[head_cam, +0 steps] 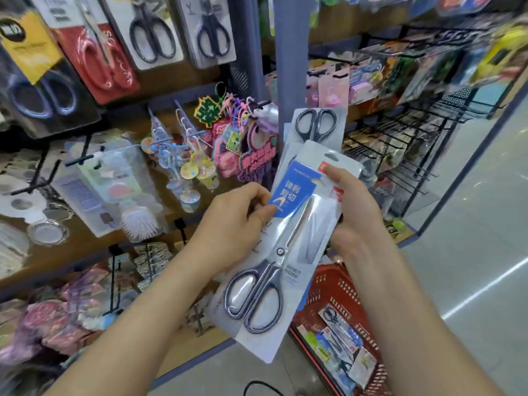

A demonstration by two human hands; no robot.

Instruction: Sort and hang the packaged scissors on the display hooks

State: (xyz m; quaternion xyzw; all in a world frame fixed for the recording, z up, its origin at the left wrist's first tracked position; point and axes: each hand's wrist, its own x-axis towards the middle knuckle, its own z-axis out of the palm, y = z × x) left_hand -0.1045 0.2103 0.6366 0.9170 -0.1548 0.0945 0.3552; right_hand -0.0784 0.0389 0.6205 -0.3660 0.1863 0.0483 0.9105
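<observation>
Both hands hold a small stack of packaged scissors in front of the shelf. The front pack point(288, 247) is white with a blue label and silver-handled scissors, handles pointing down. My left hand point(234, 224) pinches its left edge at the blue label. My right hand point(351, 212) grips the right edge, thumb on the top of the card. Behind it a second pack point(315, 124) sticks up with its scissor handles at the top. Other scissor packs point(151, 30) hang on hooks at the upper left.
A red basket point(337, 284) with more scissor packs point(340, 338) stands on the floor below my right arm. Key charms point(245, 138) and small goods hang on the middle shelf. A black wire rack point(405, 144) with bare hooks stands to the right. A grey post point(288, 52) divides the displays.
</observation>
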